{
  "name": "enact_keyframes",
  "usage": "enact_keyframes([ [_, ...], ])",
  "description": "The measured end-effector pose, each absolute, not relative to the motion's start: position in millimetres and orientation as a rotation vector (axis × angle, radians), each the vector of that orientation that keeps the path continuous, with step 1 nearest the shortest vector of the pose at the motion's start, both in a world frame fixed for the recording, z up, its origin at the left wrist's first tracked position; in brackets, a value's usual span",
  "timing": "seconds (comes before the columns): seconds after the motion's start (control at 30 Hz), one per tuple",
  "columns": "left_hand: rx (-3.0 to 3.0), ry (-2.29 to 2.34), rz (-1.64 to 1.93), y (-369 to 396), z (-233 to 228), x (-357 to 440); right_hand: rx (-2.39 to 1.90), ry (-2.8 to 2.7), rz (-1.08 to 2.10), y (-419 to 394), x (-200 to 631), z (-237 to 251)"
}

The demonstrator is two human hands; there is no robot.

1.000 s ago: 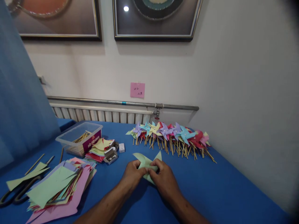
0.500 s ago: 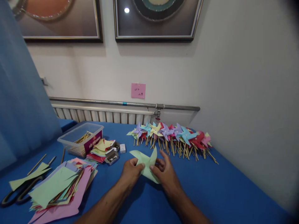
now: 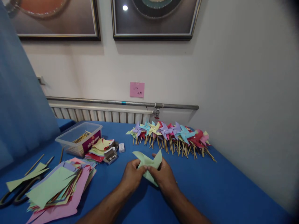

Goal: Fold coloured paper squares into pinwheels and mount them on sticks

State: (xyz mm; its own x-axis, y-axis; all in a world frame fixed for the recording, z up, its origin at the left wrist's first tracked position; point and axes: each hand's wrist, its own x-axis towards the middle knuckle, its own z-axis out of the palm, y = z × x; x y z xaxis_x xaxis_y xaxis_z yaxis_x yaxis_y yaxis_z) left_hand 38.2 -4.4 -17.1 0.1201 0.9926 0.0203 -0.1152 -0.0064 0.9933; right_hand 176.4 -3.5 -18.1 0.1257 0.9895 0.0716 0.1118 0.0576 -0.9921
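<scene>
A light green paper pinwheel (image 3: 150, 178), off any stick, is held above the blue table between both hands. My left hand (image 3: 133, 174) pinches its left side, thumb on the front near the centre. From the right, my right hand (image 3: 163, 175) grips it, the thumb pressed near the middle and the fingers behind the paper. Two points of the paper stand up above the thumbs. Beyond the hands lies a row of finished pinwheels (image 3: 164, 130) in several colours, their wooden sticks pointing toward me.
At the left are a stack of cut coloured paper (image 3: 50, 186), scissors (image 3: 25, 191), and a clear plastic box (image 3: 78, 137) holding sticks. Small open boxes of metal pins (image 3: 110, 156) stand beside smaller paper pieces (image 3: 99, 151). A blue curtain (image 3: 21, 93) hangs at far left.
My right thumb has moved left to the paper's centre, beside my left thumb. The right fingers have closed in behind the paper, whose right point is now folded further up.
</scene>
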Motion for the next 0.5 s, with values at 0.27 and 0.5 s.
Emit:
enact_keyframes([
  [0.27,1.166,1.133,1.201,0.0,-21.2,36.4,-1.313,-1.144,1.0,-4.4,179.4,-11.7],
  [0.5,1.18,1.103,1.188,-1.7,-18.5,35.9,-1.333,-1.163,0.961,-6.9,180.3,-4.5],
])
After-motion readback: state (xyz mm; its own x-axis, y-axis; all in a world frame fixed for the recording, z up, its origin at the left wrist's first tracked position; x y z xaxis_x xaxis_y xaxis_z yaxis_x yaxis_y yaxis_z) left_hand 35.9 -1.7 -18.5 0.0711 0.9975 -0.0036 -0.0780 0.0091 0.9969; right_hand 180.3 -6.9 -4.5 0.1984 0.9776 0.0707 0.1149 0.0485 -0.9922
